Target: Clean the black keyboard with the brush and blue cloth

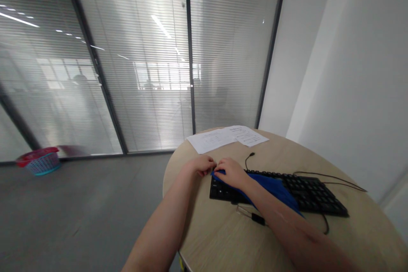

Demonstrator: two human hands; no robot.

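Observation:
A black keyboard (318, 197) lies at a slant on the round wooden table. Across its middle is spread a blue cloth (276, 189), partly hidden beneath my right forearm. My right hand (231, 170) is closed on the cloth's left end, over the keyboard's far left corner. Right beside it, my left hand (204, 165) has its fingers curled in at that same corner, gripping the keyboard's edge; its fingertips are partly hidden. The two hands nearly touch.
Printed papers (219, 138) lie at the far side of the table (223, 238). A cable plug (251, 154) and a small black piece with a thin loop (258, 219) flank the keyboard. On the floor at left stands a red and blue basket (43, 163).

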